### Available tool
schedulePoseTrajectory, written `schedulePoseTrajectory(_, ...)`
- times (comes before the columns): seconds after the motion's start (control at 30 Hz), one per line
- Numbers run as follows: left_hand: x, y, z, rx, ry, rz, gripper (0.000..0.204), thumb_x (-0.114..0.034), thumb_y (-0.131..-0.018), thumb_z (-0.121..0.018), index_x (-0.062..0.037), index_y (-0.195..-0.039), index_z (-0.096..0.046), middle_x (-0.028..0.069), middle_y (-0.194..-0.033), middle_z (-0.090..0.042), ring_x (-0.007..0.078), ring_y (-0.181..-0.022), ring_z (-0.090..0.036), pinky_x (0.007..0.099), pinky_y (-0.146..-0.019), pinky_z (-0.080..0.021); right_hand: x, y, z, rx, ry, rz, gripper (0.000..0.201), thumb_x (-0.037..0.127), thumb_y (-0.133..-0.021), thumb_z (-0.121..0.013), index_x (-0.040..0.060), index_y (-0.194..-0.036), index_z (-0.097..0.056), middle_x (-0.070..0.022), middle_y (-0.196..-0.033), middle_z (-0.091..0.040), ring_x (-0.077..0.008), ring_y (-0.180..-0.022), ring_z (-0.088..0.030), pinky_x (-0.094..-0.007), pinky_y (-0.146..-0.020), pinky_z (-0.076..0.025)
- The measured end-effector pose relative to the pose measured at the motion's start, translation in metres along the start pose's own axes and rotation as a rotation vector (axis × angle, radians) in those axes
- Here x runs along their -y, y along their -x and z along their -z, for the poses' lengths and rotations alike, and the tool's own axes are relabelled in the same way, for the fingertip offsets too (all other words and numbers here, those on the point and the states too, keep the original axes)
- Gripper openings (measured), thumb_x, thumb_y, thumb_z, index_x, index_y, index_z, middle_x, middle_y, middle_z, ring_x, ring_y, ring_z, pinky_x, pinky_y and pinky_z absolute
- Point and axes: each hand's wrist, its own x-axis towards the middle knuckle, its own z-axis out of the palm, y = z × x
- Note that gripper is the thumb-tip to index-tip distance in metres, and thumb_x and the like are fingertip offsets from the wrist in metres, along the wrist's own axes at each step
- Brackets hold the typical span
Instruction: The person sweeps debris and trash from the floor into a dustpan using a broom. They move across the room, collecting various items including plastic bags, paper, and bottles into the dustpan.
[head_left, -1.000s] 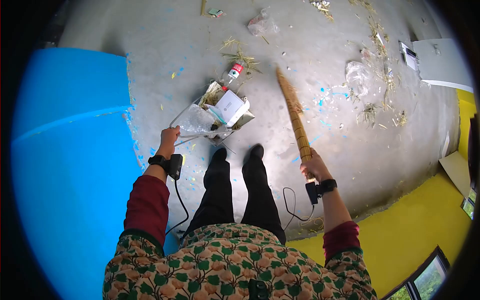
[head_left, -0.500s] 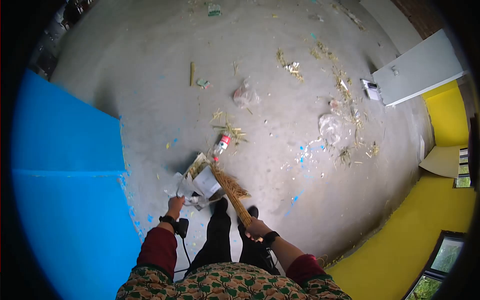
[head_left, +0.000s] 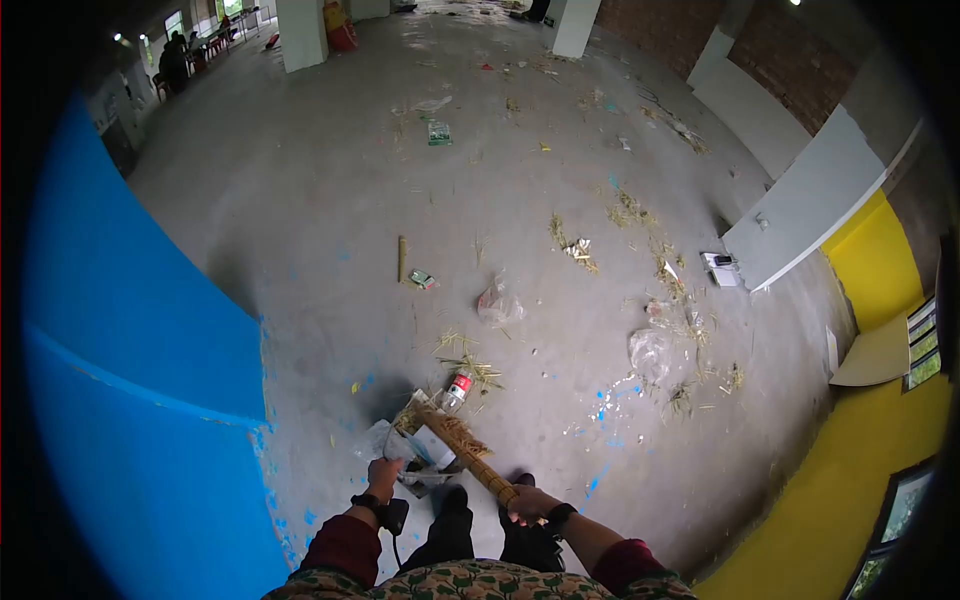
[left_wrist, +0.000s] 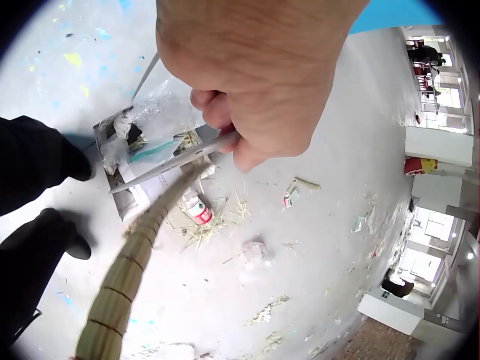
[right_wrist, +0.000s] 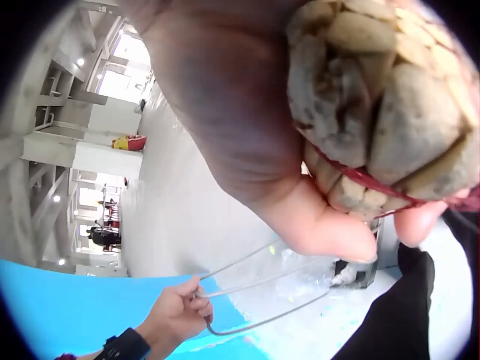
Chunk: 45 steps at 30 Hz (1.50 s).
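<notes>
At the top of a thin bent-wire handle (left_wrist: pixel 169 157), the left hand (left_wrist: pixel 251 75) is curled tight round the metal loop, knuckles towards the wrist camera. That handle runs down to a square metal dustpan (head_left: pixel 425 452) standing on the grey concrete floor (head_left: pixel 330 200) just in front of the person's black shoes (head_left: pixel 455 494). Inside the dustpan lie a white flat carton (head_left: pixel 432 446), crumpled clear plastic film (left_wrist: pixel 161 112) and some loose straw (head_left: pixel 410 418), all heaped together; the film spills over the pan's edge nearest the handle.

Beside the dustpan handle, the right hand (head_left: pixel 530 503) is wrapped firmly round the bound end of a straw broom with red binding cord (head_left: pixel 470 452); the right wrist view shows the thumb and fingers clamped on the thick bundled stalks. From that grip the broom slants across the top of the dustpan, its brush end at the pan's far rim.

Just beyond the dustpan's far rim, a clear plastic bottle with a red label (head_left: pixel 458 387) lies on its side among scattered straw. Farther from the dustpan, a crumpled clear plastic bag (head_left: pixel 497 300) rests on the floor, and a blue painted wall (head_left: pixel 130 330) stands on the left-hand side of the pan.
</notes>
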Motion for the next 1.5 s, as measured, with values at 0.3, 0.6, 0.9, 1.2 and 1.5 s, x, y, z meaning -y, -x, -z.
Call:
schedulePoseTrajectory(0.3, -0.044, -0.022, 0.001, 0.035, -0.075, 0.012, 0.026, -0.021, -0.062, -0.063, -0.0003, -0.078, -0.06, 0.0071, -0.072, -0.06, 0.0159, -0.066, -0.055, 0.0294, -0.059, -0.04, -0.044, 0.019, 0.064, 0.042, -0.177, 0.074, 0.069, -0.001, -0.055, -0.06, 0.0066, -0.117, -0.033, -0.0069, -0.061, -0.051, -0.0138, -0.044, -0.05, -0.025, -0.04, -0.043)
schedulePoseTrajectory(0.6, -0.1, -0.057, -0.069, 0.185, 0.032, -0.058, 0.025, -0.018, -0.059, -0.064, -0.0007, -0.077, -0.059, 0.0067, -0.071, -0.059, 0.0151, -0.065, -0.054, 0.0291, -0.059, -0.04, -0.138, 0.031, 0.146, -0.041, -0.43, 0.084, 0.073, -0.002, -0.054, -0.062, 0.0068, -0.12, -0.031, -0.0072, -0.062, -0.053, -0.0131, -0.048, -0.052, -0.0246, -0.043, -0.042)
schedulePoseTrajectory(0.9, -0.194, -0.041, -0.141, 0.227, -0.025, 0.005, 0.018, -0.016, -0.062, -0.063, -0.0013, -0.069, -0.056, 0.0021, -0.062, -0.054, 0.0114, -0.058, -0.048, 0.0277, -0.053, -0.037, -0.234, -0.001, 0.238, -0.383, -1.107, -0.009, 0.03, -0.004, -0.061, -0.055, 0.0045, -0.085, -0.041, -0.0072, -0.056, -0.047, -0.018, -0.044, -0.051, -0.0299, -0.036, -0.042)
schedulePoseTrajectory(1.2, -0.191, -0.086, -0.253, 0.296, -0.262, -0.106, 0.028, -0.025, -0.061, -0.061, 0.0004, -0.073, -0.059, 0.01, -0.065, -0.059, 0.0174, -0.06, -0.054, 0.0302, -0.057, -0.041, -0.186, -0.075, 0.219, -0.246, -0.956, -0.073, 0.022, -0.001, -0.058, -0.053, 0.0001, -0.077, -0.043, -0.0078, -0.054, -0.046, -0.019, -0.042, -0.049, -0.0293, -0.037, -0.041)
schedulePoseTrajectory(1.5, -0.245, -0.081, -0.269, 0.37, -0.144, 0.056, 0.016, -0.016, -0.069, -0.056, -0.0032, -0.078, -0.056, 0.0019, -0.073, -0.055, 0.0115, -0.068, -0.049, 0.0264, -0.061, -0.039, -0.194, 0.005, 0.211, -0.236, -1.137, -0.066, 0.077, -0.005, -0.056, -0.056, 0.0086, -0.123, -0.022, -0.0069, -0.059, -0.049, -0.0159, -0.043, -0.049, -0.0266, -0.039, -0.039)
